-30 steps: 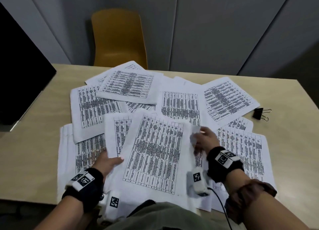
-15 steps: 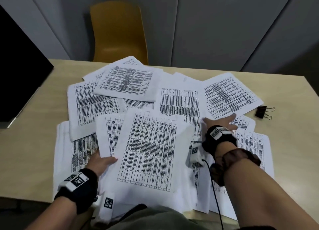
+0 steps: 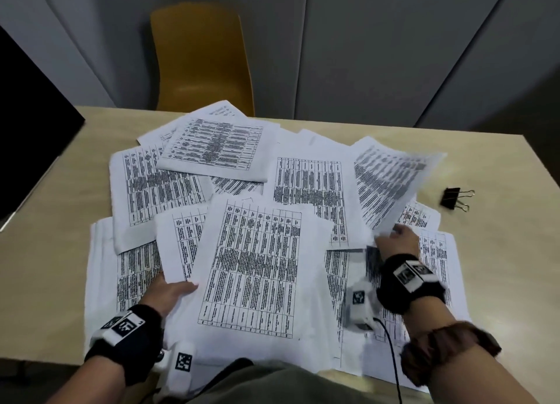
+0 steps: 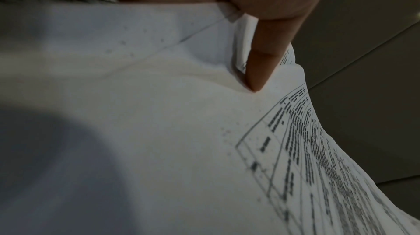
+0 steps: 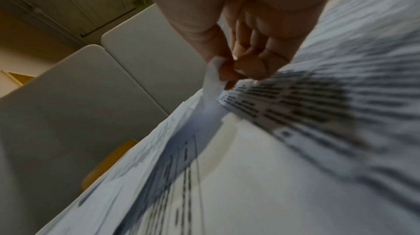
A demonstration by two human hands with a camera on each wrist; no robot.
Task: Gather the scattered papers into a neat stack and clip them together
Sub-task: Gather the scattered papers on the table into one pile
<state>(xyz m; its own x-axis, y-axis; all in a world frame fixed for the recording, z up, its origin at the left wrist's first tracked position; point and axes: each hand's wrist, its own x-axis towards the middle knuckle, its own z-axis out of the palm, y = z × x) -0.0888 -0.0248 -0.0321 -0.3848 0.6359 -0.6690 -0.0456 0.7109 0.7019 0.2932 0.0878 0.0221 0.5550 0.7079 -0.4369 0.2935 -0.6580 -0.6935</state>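
I see a pale wood-grain worktop (image 3: 500, 252) carrying overlapping printed papers (image 3: 254, 270). A black binder clip (image 3: 451, 198) lies on the bare wood just right of the papers.

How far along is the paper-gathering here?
Early. Done: the left hand holds a small stack. In hand: the right hand pinches one lifted sheet by its corner. Left: most papers lie scattered; the binder clip sits unused.

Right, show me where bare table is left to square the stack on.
Bare table runs down the left, between the papers and the dark monitor. A second patch lies on the right, near side of the binder clip. The middle is crowded with overlapping sheets, where the left hand and right hand work.
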